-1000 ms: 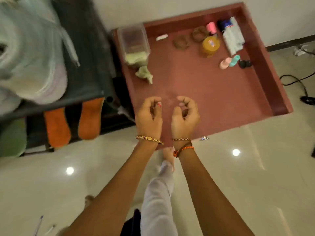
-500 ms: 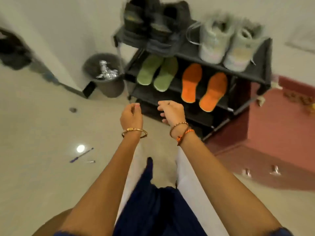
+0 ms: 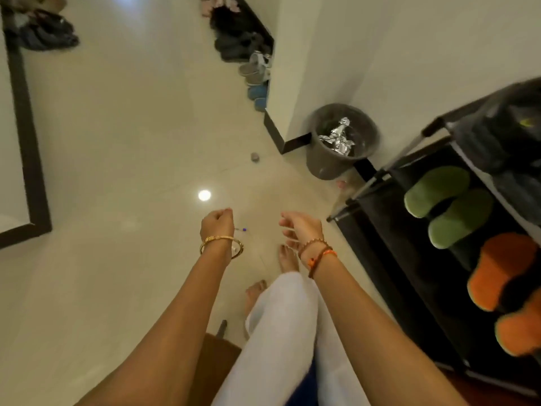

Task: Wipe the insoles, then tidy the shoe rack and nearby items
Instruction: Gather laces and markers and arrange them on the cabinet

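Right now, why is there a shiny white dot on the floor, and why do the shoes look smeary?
In the head view, the dot is a light's glare on the glossy floor; the shoe rack and dark shoes at right are motion-blurred; the wide lens bends the walls.

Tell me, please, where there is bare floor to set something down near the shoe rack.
Bare floor lies left of the hands, between the dark-framed panel and the bin. It is crowded beside the shoe rack, whose shelf holds green insoles and orange insoles.
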